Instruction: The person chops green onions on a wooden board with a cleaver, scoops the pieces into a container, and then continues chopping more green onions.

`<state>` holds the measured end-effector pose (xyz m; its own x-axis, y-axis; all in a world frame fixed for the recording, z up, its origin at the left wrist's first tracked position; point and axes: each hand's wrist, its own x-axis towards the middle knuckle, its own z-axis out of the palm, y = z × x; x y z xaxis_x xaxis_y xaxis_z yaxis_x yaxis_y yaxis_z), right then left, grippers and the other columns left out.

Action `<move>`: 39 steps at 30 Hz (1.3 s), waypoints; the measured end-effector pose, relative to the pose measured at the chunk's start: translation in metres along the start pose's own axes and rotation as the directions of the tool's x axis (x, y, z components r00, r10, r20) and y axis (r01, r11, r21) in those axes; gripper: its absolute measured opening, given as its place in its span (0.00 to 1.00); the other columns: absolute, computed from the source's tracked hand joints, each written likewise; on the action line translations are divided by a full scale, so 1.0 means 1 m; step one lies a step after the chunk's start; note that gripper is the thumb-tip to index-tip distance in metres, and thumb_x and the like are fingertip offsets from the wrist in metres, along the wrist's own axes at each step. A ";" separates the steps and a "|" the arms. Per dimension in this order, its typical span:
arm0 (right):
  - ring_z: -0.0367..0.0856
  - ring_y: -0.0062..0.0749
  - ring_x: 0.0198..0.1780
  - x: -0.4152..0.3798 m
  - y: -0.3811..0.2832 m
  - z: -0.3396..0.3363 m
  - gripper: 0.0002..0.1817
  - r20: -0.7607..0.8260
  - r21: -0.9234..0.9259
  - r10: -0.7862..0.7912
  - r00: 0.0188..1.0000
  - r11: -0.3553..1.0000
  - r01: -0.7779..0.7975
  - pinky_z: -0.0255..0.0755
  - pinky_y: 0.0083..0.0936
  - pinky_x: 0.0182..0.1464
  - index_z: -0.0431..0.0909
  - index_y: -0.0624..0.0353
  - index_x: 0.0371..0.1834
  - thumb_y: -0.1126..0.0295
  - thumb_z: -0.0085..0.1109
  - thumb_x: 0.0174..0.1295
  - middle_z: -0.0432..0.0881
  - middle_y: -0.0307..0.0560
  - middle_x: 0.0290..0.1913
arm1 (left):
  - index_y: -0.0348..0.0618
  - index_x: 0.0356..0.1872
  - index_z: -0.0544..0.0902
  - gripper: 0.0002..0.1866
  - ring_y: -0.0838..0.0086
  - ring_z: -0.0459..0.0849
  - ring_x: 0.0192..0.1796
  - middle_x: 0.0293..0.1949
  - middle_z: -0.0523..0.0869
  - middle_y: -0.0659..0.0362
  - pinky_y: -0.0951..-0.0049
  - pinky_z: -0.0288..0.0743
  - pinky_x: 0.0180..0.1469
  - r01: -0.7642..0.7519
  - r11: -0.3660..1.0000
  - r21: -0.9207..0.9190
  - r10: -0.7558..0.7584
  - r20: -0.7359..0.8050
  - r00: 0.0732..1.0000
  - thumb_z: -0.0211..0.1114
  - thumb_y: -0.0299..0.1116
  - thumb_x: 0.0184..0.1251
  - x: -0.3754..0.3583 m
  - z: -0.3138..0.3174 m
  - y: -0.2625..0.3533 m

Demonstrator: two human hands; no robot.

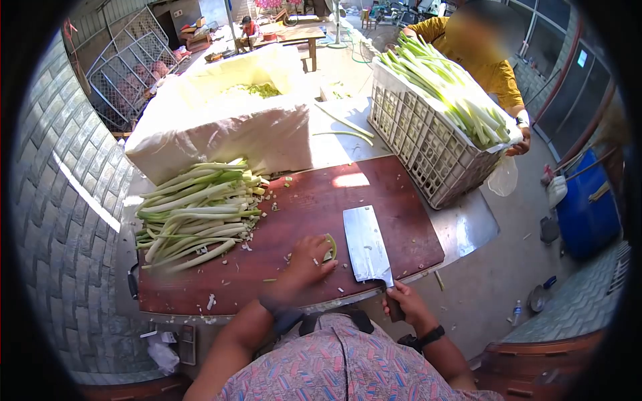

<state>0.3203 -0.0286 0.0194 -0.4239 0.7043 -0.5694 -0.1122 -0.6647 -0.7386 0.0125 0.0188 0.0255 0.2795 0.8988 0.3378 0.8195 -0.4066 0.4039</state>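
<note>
My left hand [309,259] rests on the red-brown cutting board [374,194], fingers curled over a small green vegetable piece [330,246]. Just right of it, my right hand [403,301] grips the handle of a wide steel cleaver [364,244], whose blade lies flat on the board. A pile of long green-white stalks [197,217] lies on the board's left end, apart from both hands. Small cut bits are scattered over the board.
A big white foam box [221,127] with chopped greens stands behind the board. At the right, a white plastic crate [421,140] holds several long stalks; another person in a yellow shirt [498,70] stands beside it. A blue barrel [588,207] stands far right.
</note>
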 end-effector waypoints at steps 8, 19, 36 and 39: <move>0.79 0.24 0.24 -0.004 0.005 0.013 0.14 -0.087 -0.019 -0.071 0.994 0.997 0.070 0.75 0.22 0.26 0.72 0.56 0.56 0.68 0.53 0.70 0.79 0.41 0.28 | 0.47 0.45 0.80 0.17 0.53 0.76 0.55 0.53 0.80 0.52 0.53 0.70 0.55 0.002 1.000 -0.006 -0.002 -0.028 1.000 0.69 0.34 0.52 -0.007 0.008 0.002; 0.80 0.23 0.24 0.001 0.010 0.014 0.24 -0.100 -0.111 -0.097 0.990 0.990 0.085 0.76 0.23 0.27 0.67 0.54 0.67 0.67 0.55 0.68 0.80 0.41 0.28 | 0.48 0.41 0.82 0.13 0.54 0.77 0.54 0.51 0.80 0.51 0.53 0.71 0.53 -0.068 0.995 -0.077 0.065 -0.036 0.997 0.66 0.32 0.53 -0.012 0.007 0.001; 0.86 0.34 0.34 -0.017 -0.134 -0.069 0.20 -0.281 -0.884 -0.729 0.625 0.450 0.128 0.79 0.30 0.41 0.83 0.51 0.53 0.61 0.64 0.57 0.87 0.48 0.32 | 0.48 0.39 0.82 0.13 0.57 0.77 0.50 0.47 0.81 0.55 0.57 0.71 0.51 -0.074 0.996 -0.055 0.080 0.104 0.991 0.71 0.36 0.51 0.002 -0.011 0.009; 0.84 0.41 0.43 -0.035 -0.194 -0.109 0.26 -0.184 -0.971 -0.894 0.409 0.230 0.066 0.77 0.34 0.49 0.77 0.54 0.60 0.66 0.64 0.56 0.85 0.51 0.44 | 0.47 0.38 0.83 0.13 0.56 0.77 0.50 0.47 0.81 0.54 0.56 0.71 0.52 -0.042 0.998 -0.044 0.048 0.139 0.989 0.72 0.36 0.51 0.007 -0.013 0.012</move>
<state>0.4551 0.1028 0.1436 0.0924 0.9279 0.3612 0.8189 0.1356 -0.5577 0.0174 0.0178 0.0434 0.3853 0.8922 0.2356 0.7842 -0.4512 0.4260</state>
